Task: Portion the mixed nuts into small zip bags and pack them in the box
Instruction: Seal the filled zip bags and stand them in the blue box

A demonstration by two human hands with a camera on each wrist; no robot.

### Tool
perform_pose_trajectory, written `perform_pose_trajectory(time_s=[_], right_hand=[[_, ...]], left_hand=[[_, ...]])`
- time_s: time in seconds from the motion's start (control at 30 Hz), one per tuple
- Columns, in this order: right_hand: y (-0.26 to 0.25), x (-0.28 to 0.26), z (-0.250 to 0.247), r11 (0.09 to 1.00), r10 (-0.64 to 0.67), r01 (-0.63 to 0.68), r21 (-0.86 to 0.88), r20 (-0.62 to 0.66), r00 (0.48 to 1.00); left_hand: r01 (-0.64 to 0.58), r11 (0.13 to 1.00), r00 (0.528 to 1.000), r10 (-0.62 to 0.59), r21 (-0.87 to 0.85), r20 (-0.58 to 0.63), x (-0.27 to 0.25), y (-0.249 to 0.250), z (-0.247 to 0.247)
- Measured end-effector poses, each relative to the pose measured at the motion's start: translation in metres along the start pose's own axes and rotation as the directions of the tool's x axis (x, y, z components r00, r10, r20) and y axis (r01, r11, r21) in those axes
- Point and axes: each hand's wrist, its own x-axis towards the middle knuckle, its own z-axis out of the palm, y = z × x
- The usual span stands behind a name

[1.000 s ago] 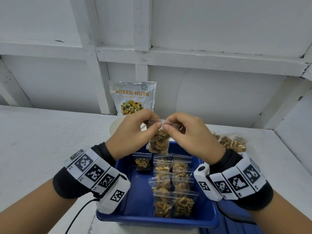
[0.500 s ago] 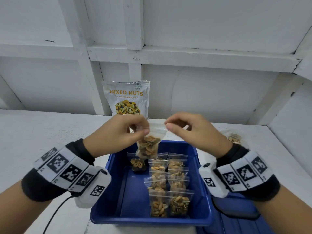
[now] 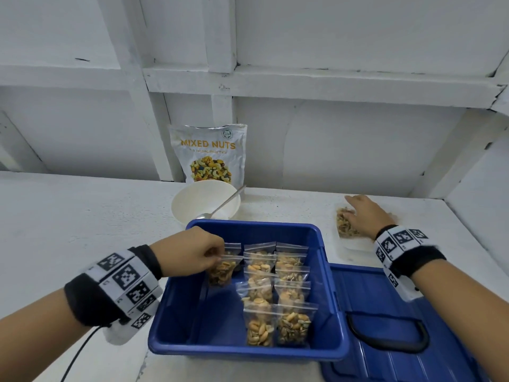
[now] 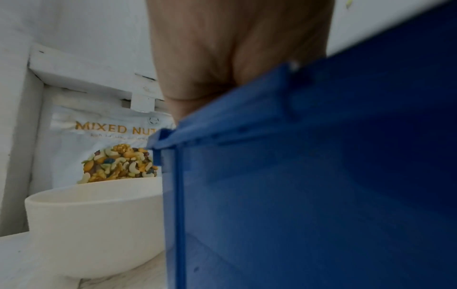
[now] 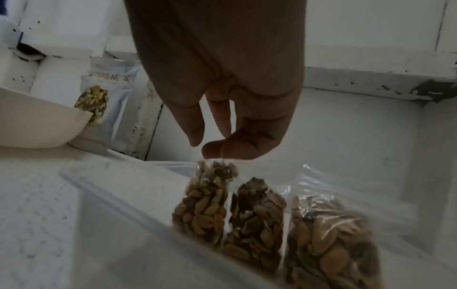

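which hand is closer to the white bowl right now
Left. The left hand is at the blue box's far left corner, just in front of the white bowl, pinching a nut bag. The right hand is off to the bowl's right.
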Motion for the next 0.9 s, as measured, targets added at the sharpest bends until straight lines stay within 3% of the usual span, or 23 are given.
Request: perform_pose_trajectory(time_s=[0.13, 0.37, 0.6, 0.77, 0.9], right_hand=[[-0.001, 0.013, 0.0, 0.992, 0.061, -0.055, -0.114, 0.051, 0.997], [-0.003, 0.016, 0.006, 0.997, 0.035, -0.04, -0.06, -0.083, 0.996], [-0.005, 0.008, -0.003, 1.0, 0.006, -0.007, -0.01, -0.117, 0.993], [-0.016, -0.006, -0.026, 0.997, -0.051, 0.063, 0.053, -0.199, 0.979], [-0.034, -0.022, -0.053, 0.975, -0.157, 0.196, 0.1, -0.309, 0.938]], left_hand=[[0.049, 0.994, 0.997, -0.053, 0.093, 0.049, 0.009, 0.002, 0.007], [0.061, 0.955, 0.99, -0.096, 0.29, 0.106, 0.013, 0.008, 0.006], [0.085, 0.968, 0.995, -0.095, 0.236, 0.028, 0.018, 0.005, 0.005], [0.089, 0.965, 0.991, -0.111, 0.247, 0.078, 0.018, 0.006, 0.007], [0.083, 0.97, 0.99, -0.106, 0.227, 0.094, 0.017, 0.005, 0.005]])
